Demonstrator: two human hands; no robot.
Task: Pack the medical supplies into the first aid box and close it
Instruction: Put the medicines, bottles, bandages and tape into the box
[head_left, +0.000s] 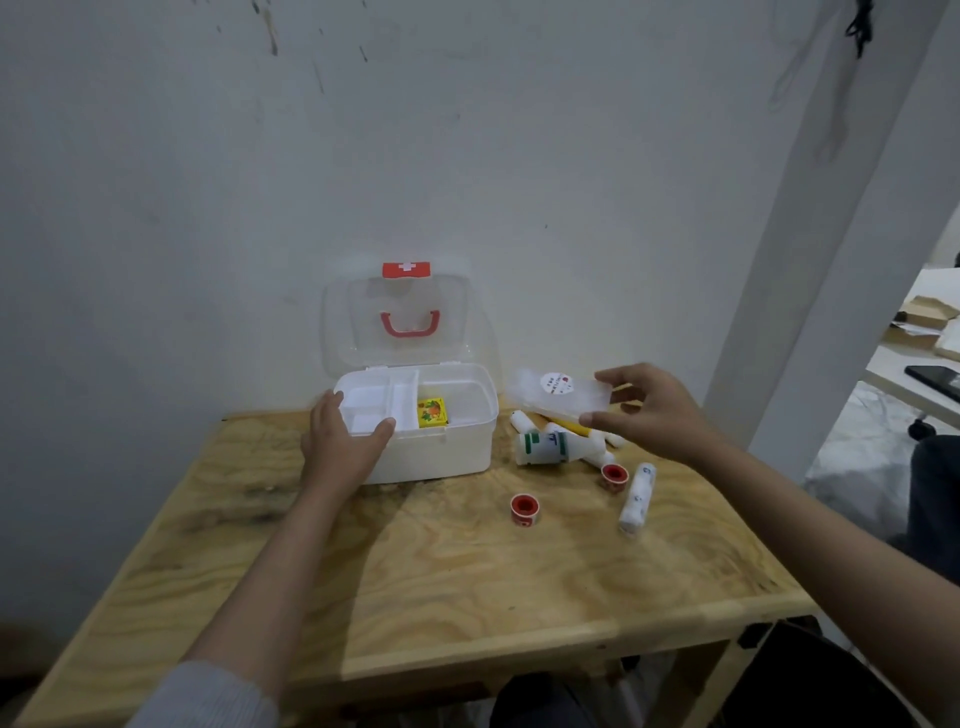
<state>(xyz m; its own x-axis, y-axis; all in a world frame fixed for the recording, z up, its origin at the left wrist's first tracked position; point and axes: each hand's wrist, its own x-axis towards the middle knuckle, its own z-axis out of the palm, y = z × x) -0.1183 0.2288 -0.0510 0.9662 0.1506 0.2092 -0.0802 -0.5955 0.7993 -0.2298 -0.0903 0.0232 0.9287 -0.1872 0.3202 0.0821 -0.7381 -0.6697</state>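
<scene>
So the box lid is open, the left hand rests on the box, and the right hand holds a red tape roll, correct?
Not quite. In the head view the right hand holds a clear plastic case, not a tape roll; both red rolls lie on the table. The rest is correct.

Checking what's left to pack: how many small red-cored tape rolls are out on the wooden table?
2. One small red-cored tape roll lies alone in front of the white first aid box; the other sits right of it, between the white bottle and the white bandage roll. More may be hidden behind the pile.

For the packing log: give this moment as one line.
box open, yellow packet inside | left hand on tray | right hand holds clear case | tape rolls, bottle, bandage unpacked
</scene>
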